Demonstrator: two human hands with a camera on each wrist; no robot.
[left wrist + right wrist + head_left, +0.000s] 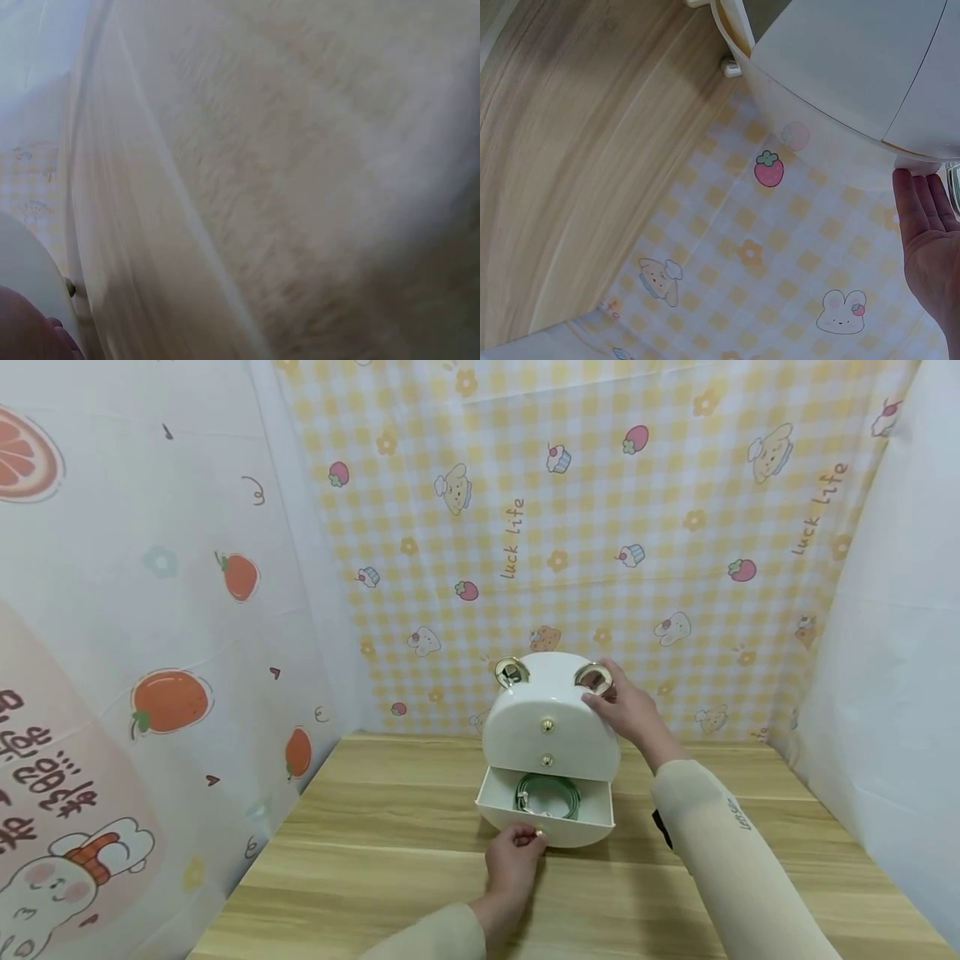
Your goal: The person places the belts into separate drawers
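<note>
A white rounded drawer box with gold ring-shaped ears stands on the table. Its bottom drawer is pulled out towards me. Inside lies a coiled green belt with pale metal fittings. At the drawer's front, my left hand pinches the small gold knob. My right hand holds the box's upper right corner beside the right ear, thumb towards the front. In the right wrist view, the fingers reach along the back edge of the box. The left wrist view shows mostly blurred tabletop.
The wood-grain table carries the box near its back edge. A yellow checked cloth with cartoon prints hangs behind. White cloth walls close in the left and right sides. Two upper gold knobs sit on the front.
</note>
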